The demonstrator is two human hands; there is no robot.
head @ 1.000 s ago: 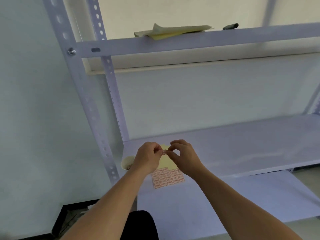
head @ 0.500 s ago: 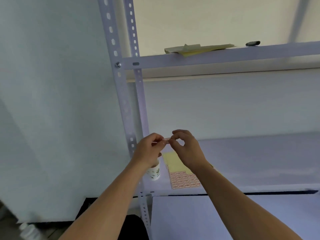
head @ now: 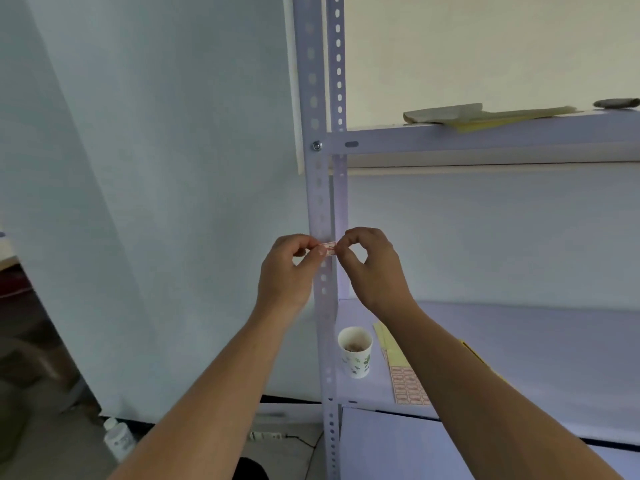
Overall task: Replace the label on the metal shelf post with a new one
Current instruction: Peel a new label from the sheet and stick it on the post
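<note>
A small white label with a red border is stretched level in front of the perforated metal shelf post. My left hand pinches its left end and my right hand pinches its right end. I cannot tell whether the label touches the post. A sheet of red-bordered labels lies on the lower shelf, partly hidden by my right forearm.
A paper cup stands on the lower shelf next to the post. Yellow backing sheets and a dark object lie on the upper shelf. A white bottle and a power strip sit on the floor at the left.
Both hands have carried the label up and left from over the lower shelf to the front of the post. The view has swung left.
</note>
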